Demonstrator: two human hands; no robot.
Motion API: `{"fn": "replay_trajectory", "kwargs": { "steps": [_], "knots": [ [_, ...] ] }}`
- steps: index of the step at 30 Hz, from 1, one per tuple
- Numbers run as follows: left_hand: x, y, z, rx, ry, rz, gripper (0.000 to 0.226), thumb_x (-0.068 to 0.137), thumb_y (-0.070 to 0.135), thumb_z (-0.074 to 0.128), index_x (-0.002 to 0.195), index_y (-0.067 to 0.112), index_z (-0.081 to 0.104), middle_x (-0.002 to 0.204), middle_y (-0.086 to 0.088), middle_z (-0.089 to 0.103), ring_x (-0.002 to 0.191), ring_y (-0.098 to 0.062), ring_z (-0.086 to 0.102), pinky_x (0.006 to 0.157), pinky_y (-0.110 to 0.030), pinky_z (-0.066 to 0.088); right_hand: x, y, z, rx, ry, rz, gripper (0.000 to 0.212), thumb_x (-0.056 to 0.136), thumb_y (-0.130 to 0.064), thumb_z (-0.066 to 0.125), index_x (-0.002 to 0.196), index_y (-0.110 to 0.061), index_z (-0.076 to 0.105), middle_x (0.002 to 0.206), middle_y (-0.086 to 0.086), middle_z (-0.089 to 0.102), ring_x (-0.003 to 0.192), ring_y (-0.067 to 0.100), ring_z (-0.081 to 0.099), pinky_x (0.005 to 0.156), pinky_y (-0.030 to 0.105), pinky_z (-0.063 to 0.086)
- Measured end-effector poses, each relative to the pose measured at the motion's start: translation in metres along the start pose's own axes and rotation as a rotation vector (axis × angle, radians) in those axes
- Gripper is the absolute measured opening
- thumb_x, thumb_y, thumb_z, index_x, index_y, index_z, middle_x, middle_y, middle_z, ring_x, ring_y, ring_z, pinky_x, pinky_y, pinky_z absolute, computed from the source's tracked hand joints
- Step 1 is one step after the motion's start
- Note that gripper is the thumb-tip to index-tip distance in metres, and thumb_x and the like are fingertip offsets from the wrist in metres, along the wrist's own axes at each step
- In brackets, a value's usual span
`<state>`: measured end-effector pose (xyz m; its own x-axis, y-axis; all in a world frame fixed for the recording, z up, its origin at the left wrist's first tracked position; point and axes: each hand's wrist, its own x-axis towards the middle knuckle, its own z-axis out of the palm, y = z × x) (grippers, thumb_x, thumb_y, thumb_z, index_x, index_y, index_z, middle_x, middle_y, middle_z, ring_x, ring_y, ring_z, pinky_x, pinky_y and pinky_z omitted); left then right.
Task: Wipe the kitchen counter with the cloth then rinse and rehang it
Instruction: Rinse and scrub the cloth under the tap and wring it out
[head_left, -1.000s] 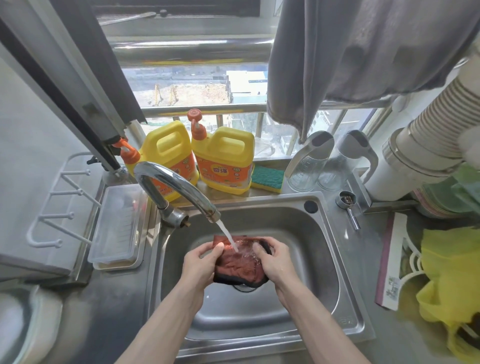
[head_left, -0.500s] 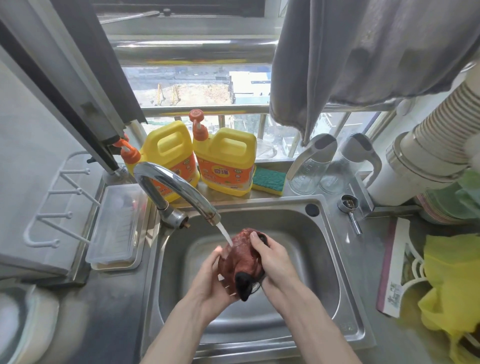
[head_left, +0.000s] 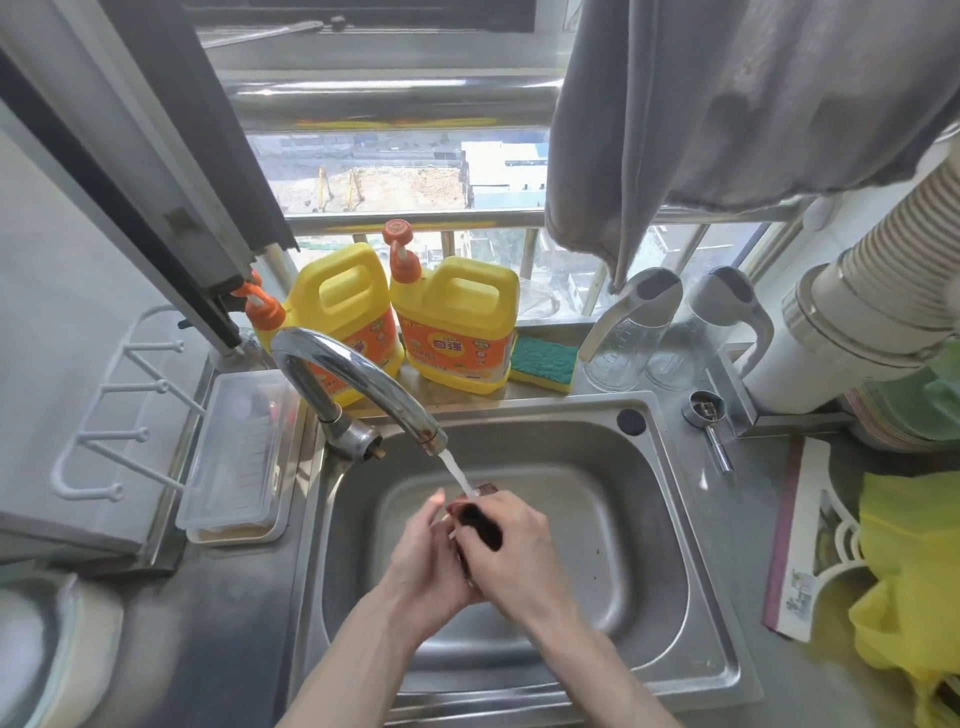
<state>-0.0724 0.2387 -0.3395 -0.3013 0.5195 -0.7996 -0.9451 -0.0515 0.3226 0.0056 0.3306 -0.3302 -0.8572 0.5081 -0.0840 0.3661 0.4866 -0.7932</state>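
A dark reddish-brown cloth is bunched small between both hands over the steel sink. My right hand grips it from above and the right. My left hand presses against it from the left with its fingers wrapped under it. Most of the cloth is hidden by the hands. Water runs from the chrome tap onto the top of the cloth.
Two yellow detergent jugs, a green sponge and two glass jugs line the sill behind the sink. A clear lidded box and white hook rack sit left. A yellow bag lies right. A grey towel hangs above.
The cloth went from spread flat under the stream to a tight bunch squeezed between both hands, which have closed together over the middle of the sink.
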Motion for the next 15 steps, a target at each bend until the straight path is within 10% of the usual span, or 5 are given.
{"fn": "replay_trajectory", "kwargs": {
  "steps": [5, 15],
  "knots": [
    [0.000, 0.001, 0.008, -0.052, 0.037, -0.005, 0.047, 0.103, 0.042, 0.040, 0.097, 0.009, 0.073, 0.090, -0.014, 0.076, 0.084, -0.028, 0.073, 0.075, -0.039, 0.055, 0.002, 0.024, 0.020, -0.315, 0.073, -0.476, 0.032, 0.105, -0.043, 0.047, 0.107, -0.022, 0.070, 0.112, -0.005, 0.064, 0.111, 0.020, 0.055, 0.104, 0.040, 0.041],
    [-0.002, 0.000, 0.043, 0.055, 0.193, 0.075, 0.040, 0.108, 0.026, 0.034, 0.074, 0.014, 0.053, 0.069, -0.006, 0.056, 0.062, -0.020, 0.056, 0.057, -0.029, 0.047, 0.019, 0.004, 0.037, 0.023, 0.079, -0.039, 0.040, 0.107, -0.037, 0.028, 0.079, -0.022, 0.052, 0.076, -0.008, 0.050, 0.076, 0.019, 0.048, 0.078, 0.035, 0.034]
  ]
}}
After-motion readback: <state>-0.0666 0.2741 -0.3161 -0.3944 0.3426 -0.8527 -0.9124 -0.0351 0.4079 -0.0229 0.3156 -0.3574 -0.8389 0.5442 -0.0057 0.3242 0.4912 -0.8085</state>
